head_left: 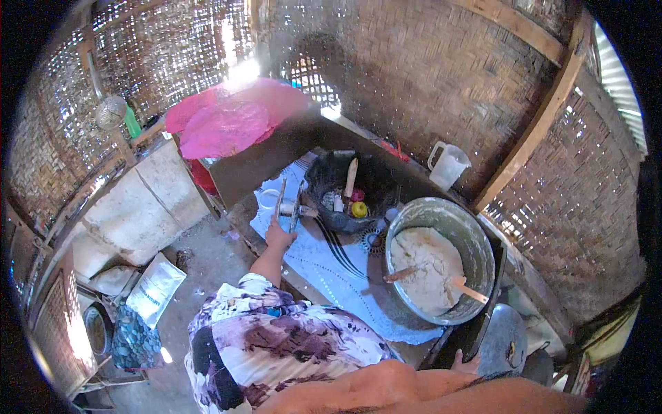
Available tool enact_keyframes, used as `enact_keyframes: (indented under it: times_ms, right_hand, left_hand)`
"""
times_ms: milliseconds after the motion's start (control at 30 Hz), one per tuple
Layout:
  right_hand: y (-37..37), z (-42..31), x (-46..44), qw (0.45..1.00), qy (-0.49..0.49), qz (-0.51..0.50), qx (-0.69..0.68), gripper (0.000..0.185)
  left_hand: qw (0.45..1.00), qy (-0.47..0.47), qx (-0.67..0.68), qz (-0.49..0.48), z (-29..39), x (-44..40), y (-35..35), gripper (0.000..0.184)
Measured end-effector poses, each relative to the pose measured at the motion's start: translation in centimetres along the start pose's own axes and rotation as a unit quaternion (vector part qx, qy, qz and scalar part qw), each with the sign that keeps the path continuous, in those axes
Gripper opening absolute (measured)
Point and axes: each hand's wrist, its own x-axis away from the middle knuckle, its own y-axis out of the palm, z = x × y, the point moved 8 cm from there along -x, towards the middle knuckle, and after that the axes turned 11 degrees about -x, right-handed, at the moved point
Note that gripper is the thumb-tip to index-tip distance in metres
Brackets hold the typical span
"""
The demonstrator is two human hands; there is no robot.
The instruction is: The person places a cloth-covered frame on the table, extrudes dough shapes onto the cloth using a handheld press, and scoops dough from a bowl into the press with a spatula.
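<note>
Presently | left hand (pixel 279 237): curled around metal tool (pixel 296 209), over blue cloth (pixel 308 261) | right hand (pixel 466 362): grip unclear

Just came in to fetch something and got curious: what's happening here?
A person's left hand grips a metal tool over a blue-and-white cloth. Beside it stands a black basin with a few items inside. A big tub holds a pale, dough-like mixture with two wooden utensils in it. Another hand shows near the bottom edge; whether it holds anything is unclear.
</note>
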Motion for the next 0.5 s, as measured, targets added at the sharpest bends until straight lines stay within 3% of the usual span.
enact_keyframes:
  times_ms: [67,167,200,233,300,333,400,500]
  right_hand:
    - [0.9,-1.1,-0.4,1.0,-0.019,-0.014,-0.001,0.072]
    - [1.0,3.0,-0.9,0.998,-0.043,0.043,0.01,0.07]
    - [1.4,2.4,-1.0,0.999,-0.036,0.029,0.006,0.071]
    - [1.2,1.7,-0.9,1.0,-0.027,0.015,0.007,0.072]
    - [0.1,0.3,-0.1,1.0,-0.001,-0.012,0.011,0.075]
    - [-0.5,-0.4,0.3,1.0,0.013,-0.024,0.012,0.077]
    - [-0.9,-0.8,1.0,0.998,0.042,-0.047,0.013,0.08]
    - [-0.5,-0.6,0.6,0.997,0.004,-0.068,-0.034,0.082]
  left_hand:
    - [1.0,-0.008,-0.003,0.017,1.2,-0.8,-0.8,0.107]
    - [0.989,-0.039,0.14,0.006,0.1,-0.3,0.3,0.104]
    - [0.985,0.002,0.148,0.084,-0.6,-3.5,2.3,0.082]
    - [0.957,-0.027,0.289,0.004,-1.0,-3.6,3.2,0.067]
    - [0.823,-0.082,0.539,-0.158,0.0,-2.9,4.3,0.037]
    - [0.827,-0.112,0.537,-0.121,0.4,-2.6,3.5,0.023]
    - [0.837,-0.079,0.532,-0.099,1.0,-1.7,2.0,0.025]
    - [0.865,0.006,0.5,-0.029,1.4,-1.3,-0.4,0.026]
